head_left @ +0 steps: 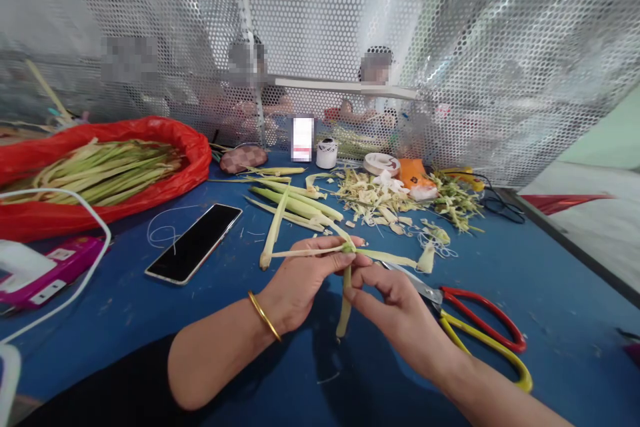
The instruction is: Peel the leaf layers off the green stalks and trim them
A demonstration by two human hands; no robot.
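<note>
My left hand [303, 271], a gold bangle at its wrist, pinches pale green leaf strips [350, 248] where they cross in a small folded knot. Strip ends stick out from the knot to the left, right, above and below. Just below it, my right hand [387, 297] has its thumb and fingers closed on the downward strip [343, 320]. Beyond my hands lie more long green leaves [293, 200] and a folded leaf [274, 232]. Scissors [450, 303] with one red and one yellow handle lie beside my right hand, which partly hides their blades.
A red plastic bag [175, 130] full of leaf strips stands at left, near a dark phone [197, 243] and a purple power strip [60, 267]. Leaf scraps [367, 193], a tape roll [381, 164] and loose thread lie behind. Mesh [325, 27] separates the table from people beyond.
</note>
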